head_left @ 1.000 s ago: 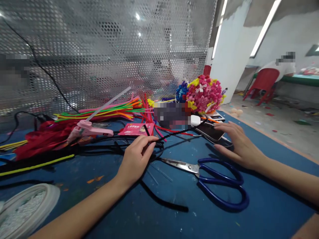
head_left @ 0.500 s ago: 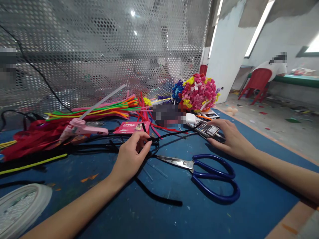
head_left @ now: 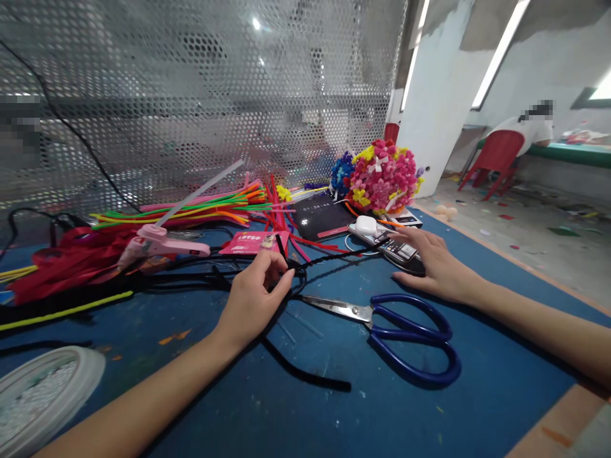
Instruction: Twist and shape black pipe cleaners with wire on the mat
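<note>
My left hand [head_left: 260, 289] pinches a black pipe cleaner [head_left: 344, 254] between thumb and fingers, near a small loop. Its twisted length runs right, toward the phone. My right hand [head_left: 434, 264] lies over a phone [head_left: 405, 250], thumb and fingers apart; its fingertips are by the far end of the twisted strand. Whether they touch the strand is unclear. Large scissors [head_left: 348, 310] with blue handles lie between my hands, blades pointing left. A loose black pipe cleaner [head_left: 310, 380] curves out below my left wrist.
Left of my hands are a pink glue gun [head_left: 157, 245], colourful pipe cleaners [head_left: 191, 213] and a pink card [head_left: 252, 242]. A tablet [head_left: 319, 219], white earbud case [head_left: 366, 225] and fuzzy flower bouquet [head_left: 384, 178] stand behind. A white tub [head_left: 90, 375] sits front left. Someone sits far right.
My right hand has shifted slightly left and up over the phone, with its fingers stretched further across the screen. My left hand keeps its pinch on the black pipe cleaner.
</note>
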